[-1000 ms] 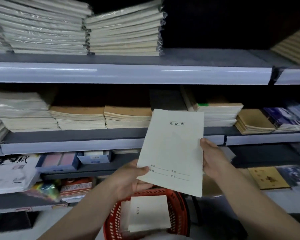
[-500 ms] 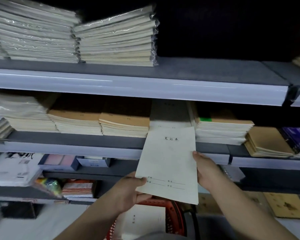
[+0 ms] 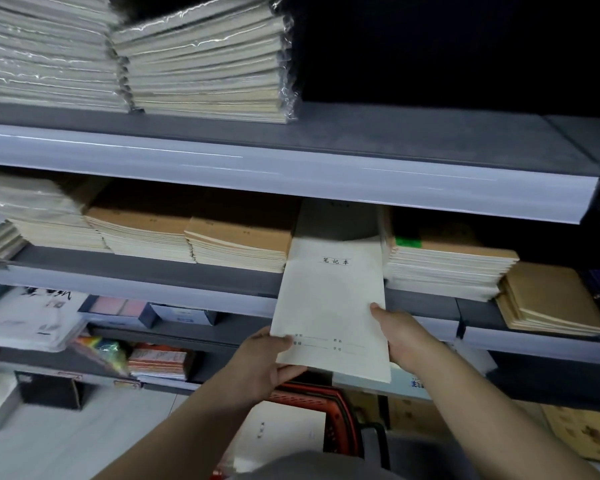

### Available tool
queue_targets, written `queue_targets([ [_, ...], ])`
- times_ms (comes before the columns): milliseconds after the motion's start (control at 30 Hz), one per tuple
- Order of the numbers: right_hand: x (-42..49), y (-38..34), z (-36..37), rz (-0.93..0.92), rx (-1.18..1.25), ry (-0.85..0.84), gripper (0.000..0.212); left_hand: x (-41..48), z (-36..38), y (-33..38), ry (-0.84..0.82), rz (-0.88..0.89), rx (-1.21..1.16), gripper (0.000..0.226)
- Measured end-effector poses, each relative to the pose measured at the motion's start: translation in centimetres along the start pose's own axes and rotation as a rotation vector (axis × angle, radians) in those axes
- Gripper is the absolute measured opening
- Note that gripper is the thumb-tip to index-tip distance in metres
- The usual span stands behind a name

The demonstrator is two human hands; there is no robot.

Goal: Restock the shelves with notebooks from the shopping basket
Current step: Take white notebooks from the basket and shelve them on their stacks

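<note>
1. Left hand (image 3: 264,362): gripped the notebook (image 3: 333,306) at its near left corner, thumb laid across the cover, fingers curled underneath.
2. Right hand (image 3: 400,336): gripped the near right edge, slightly ahead of the left grip. Thumb tip lay on the cover; fingers hidden behind it.
3. Left forearm (image 3: 187,427): bare, reaching forward and up to its grip, wrist roughly straight.
4. Right forearm (image 3: 482,403): bare, reaching forward and inward to its grip.
5. The two grips were apart, on opposite sides of the cover.
</note>
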State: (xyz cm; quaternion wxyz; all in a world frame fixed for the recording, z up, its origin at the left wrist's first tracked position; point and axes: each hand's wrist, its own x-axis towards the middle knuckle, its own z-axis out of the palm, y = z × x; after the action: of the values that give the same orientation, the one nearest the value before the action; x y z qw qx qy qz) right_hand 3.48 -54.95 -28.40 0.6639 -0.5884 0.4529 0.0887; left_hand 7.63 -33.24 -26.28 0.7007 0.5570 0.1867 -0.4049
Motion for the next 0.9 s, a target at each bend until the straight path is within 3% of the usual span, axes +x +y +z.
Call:
queue_targets([
  [233, 0.5, -1.0, -0.1, 0.092, -0.329, 0.029, 0.044, 0.9, 1.6, 0.8, 0.109, 0.015, -0.025, 0.022],
  [400, 0.7, -1.7, 0.6, 0.088, -0.350, 0.106, 0.038, 0.6, 2.0, 1.2, 0.147, 0.020, 0.038, 0.017],
  [600, 1.7, -1.7, 0.5, 0.009, -0.462, 0.155, 0.050, 0.3, 2.6, 2.1, 0.195, -0.003, 0.055, 0.019],
  [767, 2.1, -1.5, 0.1, 0.011, -0.384, 0.117, 0.038, -0.2, 2.5, 2.5, 0.155, -0.004, 0.125, 0.018],
  [900, 2.7, -1.9, 0.8, 0.035, -0.186, 0.214, 0.034, -0.8, 1.8, 1.6, 0.115, 0.039, 0.265, 0.015],
])
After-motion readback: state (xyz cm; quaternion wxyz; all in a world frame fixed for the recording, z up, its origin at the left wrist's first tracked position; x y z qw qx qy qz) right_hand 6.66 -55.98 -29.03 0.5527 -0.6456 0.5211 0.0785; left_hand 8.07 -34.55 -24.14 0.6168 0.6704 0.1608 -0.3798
